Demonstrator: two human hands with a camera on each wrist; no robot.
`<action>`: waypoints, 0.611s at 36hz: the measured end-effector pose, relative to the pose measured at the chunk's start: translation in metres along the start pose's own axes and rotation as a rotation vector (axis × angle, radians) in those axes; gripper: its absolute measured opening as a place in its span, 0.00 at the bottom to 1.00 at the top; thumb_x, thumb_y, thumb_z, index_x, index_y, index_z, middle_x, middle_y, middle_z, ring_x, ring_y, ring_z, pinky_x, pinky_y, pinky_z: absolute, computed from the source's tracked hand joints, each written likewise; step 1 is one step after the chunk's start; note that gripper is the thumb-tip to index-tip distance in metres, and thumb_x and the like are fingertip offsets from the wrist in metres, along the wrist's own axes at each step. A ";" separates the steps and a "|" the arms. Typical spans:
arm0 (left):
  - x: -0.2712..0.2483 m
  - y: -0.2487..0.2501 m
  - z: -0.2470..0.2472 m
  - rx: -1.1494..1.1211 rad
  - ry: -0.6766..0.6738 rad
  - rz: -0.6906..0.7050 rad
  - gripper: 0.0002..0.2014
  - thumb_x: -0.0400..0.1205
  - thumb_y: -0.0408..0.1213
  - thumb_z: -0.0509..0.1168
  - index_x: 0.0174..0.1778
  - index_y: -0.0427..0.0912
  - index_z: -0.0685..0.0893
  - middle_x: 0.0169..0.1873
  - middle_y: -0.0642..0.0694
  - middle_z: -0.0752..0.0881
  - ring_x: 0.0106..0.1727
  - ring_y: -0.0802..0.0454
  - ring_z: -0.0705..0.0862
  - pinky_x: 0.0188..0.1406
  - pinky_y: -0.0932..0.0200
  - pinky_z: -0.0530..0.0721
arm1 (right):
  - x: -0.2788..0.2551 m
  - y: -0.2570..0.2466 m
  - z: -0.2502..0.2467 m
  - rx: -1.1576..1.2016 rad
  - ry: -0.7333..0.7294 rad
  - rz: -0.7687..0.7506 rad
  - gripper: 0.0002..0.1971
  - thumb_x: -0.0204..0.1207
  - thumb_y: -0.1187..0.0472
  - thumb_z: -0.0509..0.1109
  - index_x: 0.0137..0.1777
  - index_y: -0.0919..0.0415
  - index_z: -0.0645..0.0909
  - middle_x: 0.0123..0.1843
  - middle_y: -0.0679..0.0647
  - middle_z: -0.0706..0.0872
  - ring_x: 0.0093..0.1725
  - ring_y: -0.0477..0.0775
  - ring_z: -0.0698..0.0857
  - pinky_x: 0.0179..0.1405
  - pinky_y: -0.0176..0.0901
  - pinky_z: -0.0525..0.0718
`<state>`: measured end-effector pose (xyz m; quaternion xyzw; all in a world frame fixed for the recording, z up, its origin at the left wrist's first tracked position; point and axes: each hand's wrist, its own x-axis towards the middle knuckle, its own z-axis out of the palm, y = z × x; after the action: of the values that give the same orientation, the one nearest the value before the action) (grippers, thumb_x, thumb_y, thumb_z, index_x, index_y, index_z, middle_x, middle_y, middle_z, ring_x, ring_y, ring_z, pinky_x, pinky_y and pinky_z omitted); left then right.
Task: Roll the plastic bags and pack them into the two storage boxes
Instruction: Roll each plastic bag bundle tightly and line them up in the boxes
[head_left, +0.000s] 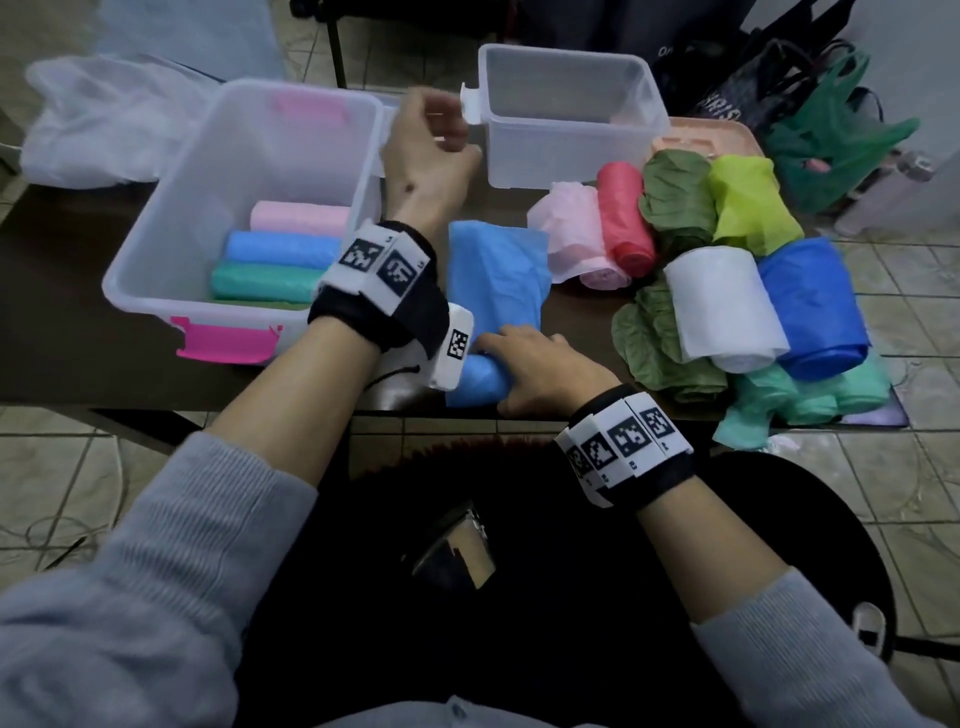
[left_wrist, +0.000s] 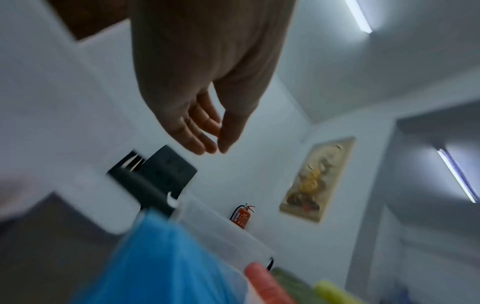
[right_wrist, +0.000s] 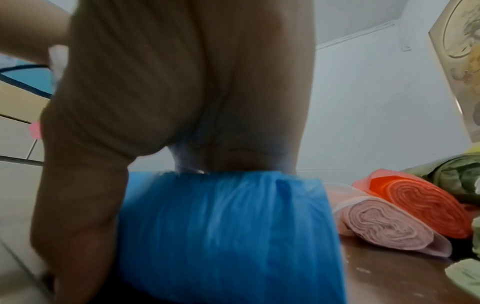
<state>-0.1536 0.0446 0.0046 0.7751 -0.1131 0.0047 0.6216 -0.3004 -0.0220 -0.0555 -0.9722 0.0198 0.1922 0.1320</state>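
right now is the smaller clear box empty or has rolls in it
Empty: the smaller clear box shows only bare walls and floor, while three rolls lie in the bigger box.

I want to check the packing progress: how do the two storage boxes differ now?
The left box is larger, has pink latches and holds three rolls: pink, blue and green. The right box is smaller, stands farther back, has a white latch and seems to be empty. Both are clear plastic, open, without lids.

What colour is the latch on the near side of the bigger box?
Bright pink latch; clearest in the head view.
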 end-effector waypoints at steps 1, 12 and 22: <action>-0.001 0.001 0.001 0.136 -0.088 0.092 0.14 0.74 0.25 0.65 0.54 0.43 0.81 0.44 0.52 0.85 0.45 0.56 0.84 0.50 0.64 0.85 | 0.000 0.000 -0.001 0.002 0.007 -0.005 0.27 0.69 0.61 0.69 0.69 0.49 0.71 0.60 0.53 0.76 0.65 0.57 0.73 0.57 0.54 0.68; -0.025 -0.067 0.026 1.017 -1.064 0.112 0.28 0.86 0.45 0.58 0.82 0.51 0.59 0.83 0.45 0.53 0.82 0.46 0.56 0.80 0.47 0.55 | 0.005 0.003 0.000 -0.014 0.012 -0.060 0.26 0.67 0.60 0.71 0.67 0.53 0.73 0.64 0.53 0.77 0.66 0.57 0.74 0.54 0.51 0.74; -0.026 -0.075 0.017 1.039 -1.109 0.148 0.32 0.86 0.55 0.52 0.83 0.53 0.47 0.84 0.47 0.40 0.84 0.50 0.40 0.81 0.41 0.44 | 0.007 -0.002 -0.004 0.060 -0.012 -0.098 0.28 0.64 0.63 0.72 0.67 0.54 0.71 0.62 0.55 0.81 0.61 0.61 0.79 0.53 0.48 0.79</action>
<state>-0.1677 0.0480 -0.0750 0.8472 -0.4436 -0.2910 0.0272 -0.2920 -0.0211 -0.0537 -0.9665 -0.0231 0.1908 0.1704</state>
